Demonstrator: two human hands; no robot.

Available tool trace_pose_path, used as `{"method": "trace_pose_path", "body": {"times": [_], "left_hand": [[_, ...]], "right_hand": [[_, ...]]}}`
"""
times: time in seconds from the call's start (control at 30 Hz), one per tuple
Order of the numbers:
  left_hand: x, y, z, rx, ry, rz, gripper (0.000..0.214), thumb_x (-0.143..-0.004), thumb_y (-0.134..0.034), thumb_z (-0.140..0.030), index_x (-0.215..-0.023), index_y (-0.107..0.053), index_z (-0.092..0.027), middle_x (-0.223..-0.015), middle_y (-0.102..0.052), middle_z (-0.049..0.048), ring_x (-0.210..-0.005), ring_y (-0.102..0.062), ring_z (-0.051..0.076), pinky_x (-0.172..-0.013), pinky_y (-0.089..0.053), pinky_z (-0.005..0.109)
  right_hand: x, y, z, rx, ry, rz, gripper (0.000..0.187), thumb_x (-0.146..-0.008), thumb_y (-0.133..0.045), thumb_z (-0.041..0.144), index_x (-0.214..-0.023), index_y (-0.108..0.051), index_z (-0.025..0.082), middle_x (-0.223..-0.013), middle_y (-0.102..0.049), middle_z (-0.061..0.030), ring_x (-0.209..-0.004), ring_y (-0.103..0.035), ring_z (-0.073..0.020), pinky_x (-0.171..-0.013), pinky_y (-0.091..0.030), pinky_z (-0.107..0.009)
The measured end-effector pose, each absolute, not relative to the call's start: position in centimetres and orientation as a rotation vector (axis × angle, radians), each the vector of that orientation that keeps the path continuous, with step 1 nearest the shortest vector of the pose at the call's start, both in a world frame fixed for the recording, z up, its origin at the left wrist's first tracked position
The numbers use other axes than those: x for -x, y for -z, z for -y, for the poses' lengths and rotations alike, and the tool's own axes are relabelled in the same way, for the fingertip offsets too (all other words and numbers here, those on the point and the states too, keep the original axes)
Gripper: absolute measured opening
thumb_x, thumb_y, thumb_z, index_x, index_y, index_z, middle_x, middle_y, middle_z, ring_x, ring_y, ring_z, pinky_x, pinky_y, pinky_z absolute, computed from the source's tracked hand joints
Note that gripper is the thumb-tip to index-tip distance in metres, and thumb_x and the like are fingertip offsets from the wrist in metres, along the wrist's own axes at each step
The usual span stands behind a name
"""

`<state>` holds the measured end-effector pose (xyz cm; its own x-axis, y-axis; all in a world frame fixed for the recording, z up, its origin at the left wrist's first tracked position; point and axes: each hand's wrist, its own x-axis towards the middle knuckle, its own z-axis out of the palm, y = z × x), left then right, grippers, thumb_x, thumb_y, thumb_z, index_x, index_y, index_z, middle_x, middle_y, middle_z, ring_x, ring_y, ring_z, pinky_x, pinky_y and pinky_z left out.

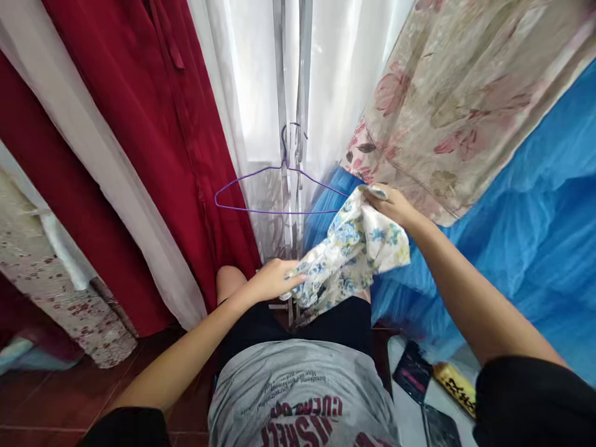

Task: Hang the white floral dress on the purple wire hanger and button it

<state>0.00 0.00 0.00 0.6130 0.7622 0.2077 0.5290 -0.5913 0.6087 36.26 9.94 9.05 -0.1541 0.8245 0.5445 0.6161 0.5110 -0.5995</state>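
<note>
Garment [347, 242] in hands [274, 279] [390, 202], shirt [298, 366] reading "handsome"

Garment [347, 239]: white with blue-and-yellow floral print; crumpled, spans slantwise between left hand [274, 279] and right hand [390, 203]. Hanger [279, 213]: thin, purple, hook uppermost, bar near level; right end is hidden by the garment.

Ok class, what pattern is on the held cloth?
The cloth has mostly blue flowers on white, seen in the head view.
</note>
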Motion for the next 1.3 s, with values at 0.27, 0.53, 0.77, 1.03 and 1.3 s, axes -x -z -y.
{"method": "trace_pose_path", "body": {"times": [0.27, 0.53, 0.77, 1.03, 1.3], "left_hand": [[5.8, -7.0, -0.4, -2.366, -1.141, -1.227, 0.038, -0.104, -0.038, -0.045, -0.078, -0.05, -0.018, -0.068, -0.049, -0.0023, -0.064, -0.047, 0.014, -0.063, -0.035, 0.026], [18.2, -7.6, -4.2, -2.784, -0.58, -1.511, 0.015, -0.087, -0.05, -0.026, -0.084, -0.064, -0.021, -0.077, -0.064, 0.0013, -0.08, -0.058, 0.021, -0.081, -0.04, 0.031], [18.9, -9.4, -13.4, -2.559, -0.784, -1.743, 0.016, -0.072, -0.052, -0.016, -0.076, -0.066, -0.023, -0.079, -0.069, 0.0055, -0.081, -0.061, 0.025, -0.078, -0.043, 0.032], [11.7, -13.3, -19.4, -2.311, -1.331, -1.58, 0.028, -0.083, -0.048, -0.021, -0.105, -0.064, -0.019, -0.087, -0.071, 0.0054, -0.079, -0.063, 0.022, -0.077, -0.046, 0.03], [11.8, -13.2, -15.6, -2.202, -1.724, -1.336, 0.011, -0.084, -0.047, -0.024, -0.08, -0.056, -0.02, -0.074, -0.061, 0.0019, -0.073, -0.057, 0.018, -0.071, -0.043, 0.028]], "right_hand": [[-27.4, -12.0, -17.4, 1.164, -0.79, 1.758, 0.044, -0.088, -0.061, 0.066, -0.08, -0.057, 0.023, -0.071, -0.061, -0.0028, -0.074, -0.056, -0.022, -0.074, -0.05, -0.035], [-24.8, -13.6, -12.9, 0.917, -1.15, 1.836, 0.027, -0.082, -0.076, 0.044, -0.094, -0.073, 0.02, -0.096, -0.076, -0.0079, -0.09, -0.067, -0.0241, -0.084, -0.056, -0.036], [-26.4, -15.7, -11.6, 0.972, -1.176, 1.851, 0.024, -0.078, -0.081, 0.038, -0.091, -0.077, 0.019, -0.092, -0.077, -0.0088, -0.087, -0.07, -0.0258, -0.089, -0.058, -0.041], [-26.9, -15.1, -11.8, 1.137, -1.317, 1.692, 0.024, -0.079, -0.082, 0.042, -0.091, -0.077, 0.022, -0.092, -0.079, -0.0107, -0.086, -0.074, -0.0288, -0.084, -0.062, -0.045], [-28.4, -7.1, -9.6, 1.052, -1.164, 1.474, 0.048, -0.071, -0.083, 0.059, -0.091, -0.075, 0.016, -0.084, -0.078, -0.0072, -0.076, -0.073, -0.023, -0.072, -0.06, -0.034]]}}
